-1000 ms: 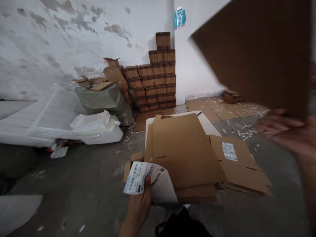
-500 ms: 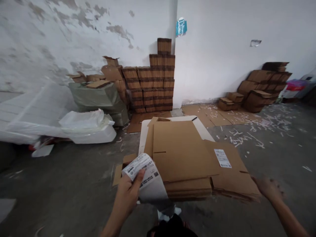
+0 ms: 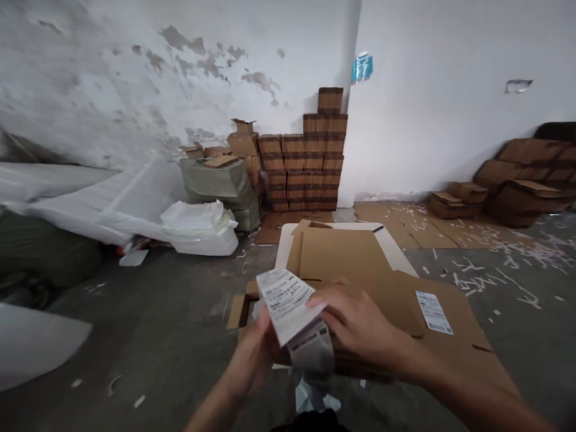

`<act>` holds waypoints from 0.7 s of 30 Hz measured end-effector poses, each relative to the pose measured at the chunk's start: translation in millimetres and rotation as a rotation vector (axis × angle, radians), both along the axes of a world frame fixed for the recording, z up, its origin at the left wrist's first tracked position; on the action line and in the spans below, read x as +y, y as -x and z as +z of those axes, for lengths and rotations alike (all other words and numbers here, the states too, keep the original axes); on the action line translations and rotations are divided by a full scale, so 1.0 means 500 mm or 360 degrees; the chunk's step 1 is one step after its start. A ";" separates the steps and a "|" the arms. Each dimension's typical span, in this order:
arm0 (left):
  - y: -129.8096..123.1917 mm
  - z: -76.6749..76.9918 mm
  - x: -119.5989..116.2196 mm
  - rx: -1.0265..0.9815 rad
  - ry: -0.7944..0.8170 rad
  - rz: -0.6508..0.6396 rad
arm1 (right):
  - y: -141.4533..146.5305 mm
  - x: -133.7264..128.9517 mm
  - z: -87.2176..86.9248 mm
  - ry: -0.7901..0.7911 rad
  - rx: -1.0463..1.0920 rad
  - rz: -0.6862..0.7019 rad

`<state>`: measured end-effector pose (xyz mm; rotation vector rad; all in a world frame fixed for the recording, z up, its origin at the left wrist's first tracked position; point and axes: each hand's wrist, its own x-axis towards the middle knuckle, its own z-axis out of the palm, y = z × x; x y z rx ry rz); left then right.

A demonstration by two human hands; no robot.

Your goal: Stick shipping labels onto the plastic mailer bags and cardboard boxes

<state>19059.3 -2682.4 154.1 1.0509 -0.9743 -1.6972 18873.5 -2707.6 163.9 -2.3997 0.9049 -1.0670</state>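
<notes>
A strip of printed white labels is held up over the near left part of the cardboard, its lower end hanging down. My left hand grips its left edge, the fingers partly hidden behind the paper. On the right edge, my right hand pinches the strip between thumb and fingers. Beneath and beyond my hands lies a stack of flat brown cardboard on a white-topped table. One label lies flat on the cardboard's right flap.
An open carton sits beside the stack's left edge. Bundled cardboard stands against the back wall, with white wrapped packs to its left. More cartons are at the right. Paper scraps litter the floor.
My right hand has come in from the far right and taken hold of the label strip. My left hand has moved slightly right and the strip has turned. The view has swung left.
</notes>
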 end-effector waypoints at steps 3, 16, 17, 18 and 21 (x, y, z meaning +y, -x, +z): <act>-0.002 0.004 -0.032 0.0372 -0.0503 0.0180 | -0.014 0.003 -0.018 0.0263 0.0088 0.0186; -0.046 -0.045 -0.096 0.0085 -0.0398 0.0485 | 0.141 -0.296 -0.044 -0.0404 -0.0114 -0.1075; -0.035 -0.048 -0.087 -0.0083 -0.0353 0.0379 | 0.136 -0.294 -0.073 -0.0445 -0.0036 -0.1081; -0.026 -0.051 -0.081 -0.0266 -0.0272 0.0309 | 0.134 -0.285 -0.099 -0.0490 0.0038 -0.1081; -0.015 -0.059 -0.079 -0.0624 0.0007 0.0189 | 0.167 -0.237 -0.146 -0.0657 0.0165 -0.1162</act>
